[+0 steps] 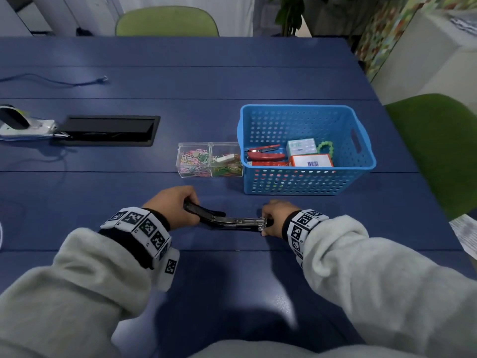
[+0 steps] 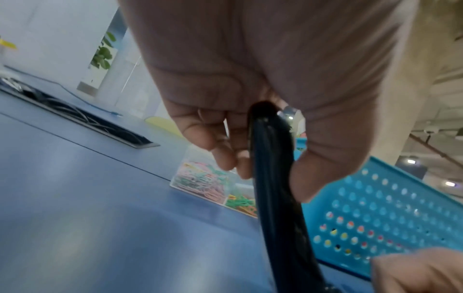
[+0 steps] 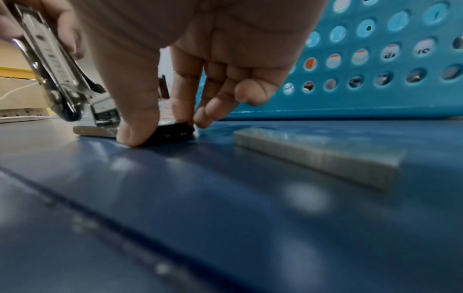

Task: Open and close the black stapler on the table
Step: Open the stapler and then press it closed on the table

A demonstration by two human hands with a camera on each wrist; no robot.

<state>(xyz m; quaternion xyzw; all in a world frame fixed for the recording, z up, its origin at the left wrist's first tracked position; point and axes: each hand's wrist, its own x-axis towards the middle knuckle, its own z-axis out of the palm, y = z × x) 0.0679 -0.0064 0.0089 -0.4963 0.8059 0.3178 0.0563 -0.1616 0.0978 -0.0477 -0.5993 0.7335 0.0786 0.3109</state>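
1. The black stapler lies on the blue counter right in front of the person, swung open — its black top cover reaches out to the left and the metal staple channel runs to the right.
2. The left hand is wrapped around the tip of the black cover; in the left wrist view the thumb sits on one side of the cover and the curled fingers on the other.
3. The right hand grips the other end of the stapler. From the right wrist view its thumb and fingertips pinch the black base down against the counter, while the shiny metal arm stands tilted up off the base.
4. A strip of staples lies flat on the counter just beside the right hand, apart from the stapler.
5. Behind the hands stands a blue perforated basket holding a red stapler and a few small boxes.
6. Touching the basket's left side is a clear two-part box of coloured paper clips.
7. Farther left there is a black cable hatch set into the counter — and a thin blue cable trails beyond it.
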